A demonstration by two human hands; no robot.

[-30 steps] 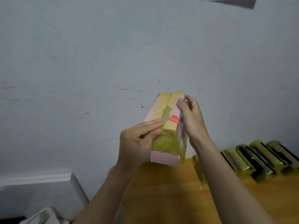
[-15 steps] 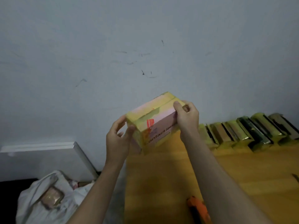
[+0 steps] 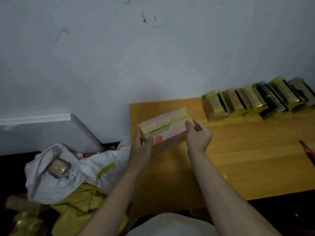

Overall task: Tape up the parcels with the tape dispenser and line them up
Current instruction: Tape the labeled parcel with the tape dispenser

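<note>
A pink parcel (image 3: 167,129) wrapped in yellowish tape, with a red label on its front, is held lengthwise over the left part of the wooden table (image 3: 247,150). My left hand (image 3: 142,146) grips its left end and my right hand (image 3: 197,135) grips its right end. A row of several taped parcels (image 3: 255,101) stands along the wall at the table's back right. An orange-and-black tool (image 3: 309,155), possibly the tape dispenser, shows only partly at the right edge.
A white sack (image 3: 68,172) holding a wrapped parcel (image 3: 58,167) lies on the floor left of the table, over yellow bags (image 3: 80,206). A white board (image 3: 51,126) leans against the wall behind it. The grey wall runs along the table's far edge.
The parcel came down from in front of the wall to just above the table and was turned flat and lengthwise. The view tilted downward, showing more table and floor.
</note>
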